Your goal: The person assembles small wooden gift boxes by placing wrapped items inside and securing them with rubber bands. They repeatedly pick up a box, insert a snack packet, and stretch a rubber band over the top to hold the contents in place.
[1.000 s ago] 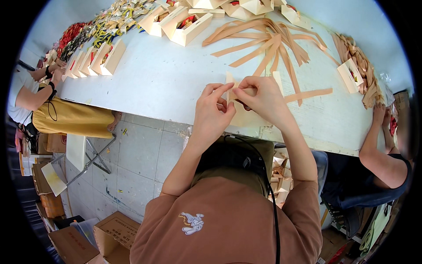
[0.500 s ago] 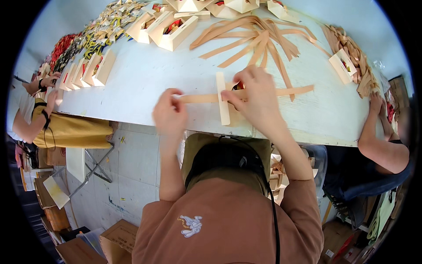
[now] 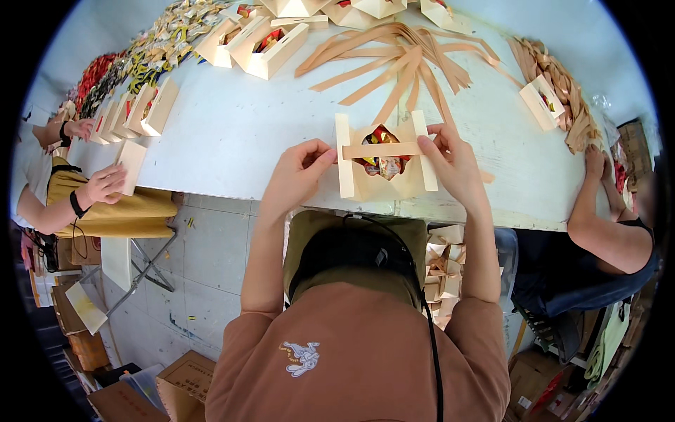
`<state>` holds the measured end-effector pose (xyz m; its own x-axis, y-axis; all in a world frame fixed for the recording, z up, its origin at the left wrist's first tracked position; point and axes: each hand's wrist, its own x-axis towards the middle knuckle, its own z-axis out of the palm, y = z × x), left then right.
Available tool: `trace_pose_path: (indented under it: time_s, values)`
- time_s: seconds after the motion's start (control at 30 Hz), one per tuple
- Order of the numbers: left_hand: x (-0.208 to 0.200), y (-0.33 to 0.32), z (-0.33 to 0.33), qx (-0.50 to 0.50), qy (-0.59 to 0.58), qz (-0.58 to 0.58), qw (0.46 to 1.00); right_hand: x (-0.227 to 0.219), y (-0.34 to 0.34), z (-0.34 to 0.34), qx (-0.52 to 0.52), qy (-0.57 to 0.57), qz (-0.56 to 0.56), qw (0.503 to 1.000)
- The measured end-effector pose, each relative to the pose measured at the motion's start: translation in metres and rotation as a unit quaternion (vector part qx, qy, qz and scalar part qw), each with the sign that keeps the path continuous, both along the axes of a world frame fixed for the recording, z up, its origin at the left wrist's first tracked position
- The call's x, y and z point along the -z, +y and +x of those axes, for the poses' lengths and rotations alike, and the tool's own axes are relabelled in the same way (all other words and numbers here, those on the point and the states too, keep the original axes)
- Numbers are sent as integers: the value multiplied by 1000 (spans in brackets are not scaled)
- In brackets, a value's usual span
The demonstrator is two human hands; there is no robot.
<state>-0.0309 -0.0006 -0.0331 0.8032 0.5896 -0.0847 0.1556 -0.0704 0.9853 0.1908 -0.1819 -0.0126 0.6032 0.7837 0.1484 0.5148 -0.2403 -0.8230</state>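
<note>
Cream box [image 3: 385, 181] in the centre of the frame, open top facing up, lying on the white worktop [image 3: 232, 126]. Small red, gold and clear packets [image 3: 383, 163] show inside. Tan strap [image 3: 383, 150] runs flat across the opening, side panel to side panel.

Left hand [image 3: 301, 170] just left of the box, grip nearly closed, thumb and index at the left panel's edge; cannot tell if it pinches the strap end. Right hand [image 3: 452, 165] at the right panel, grip closed on the box, thumb over the panel, fingers at its outer side. Short tan strip [image 3: 486, 176] shows right of that hand.

Loose tan straps [image 3: 411, 62] fan out upper centre; strap heap [image 3: 562, 91] upper right, one filled box [image 3: 541, 103] beside it. More filled boxes [image 3: 271, 53] along the top, a row of boxes [image 3: 137, 116] upper left near a heap of packets [image 3: 165, 39]. Co-worker at the left edge has a hand [image 3: 105, 184] by another cream box [image 3: 131, 166]; second co-worker at the right edge
</note>
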Motion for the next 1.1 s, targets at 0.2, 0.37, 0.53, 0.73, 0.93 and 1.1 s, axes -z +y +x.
trace_pose_path:
  time_s: [0.2, 0.37, 0.53, 0.73, 0.93, 1.1]
  values:
    - [-19, 31, -34, -24, 33, -48, 998, -22, -23, 16, 2, -8, -65, 998]
    - [-38, 43, -36, -24, -131, -92, 987, -47, -43, 35, -29, 69, -28, 997]
    - [-45, 30, -6, 1, -347, -280, 895, -61, -32, 17, -82, 39, 72, 993]
    - [-15, 40, -18, -171, -469, -393, 772, -27, -17, 7, -48, 3, -1, 999]
    - [0, 34, -30, -173, -479, -315, 801, 7, -10, 5, -26, -6, 13, 1000]
    - [-13, 60, -52, -158, -555, -295, 761, 2, -5, 4, -7, -25, 62, 998]
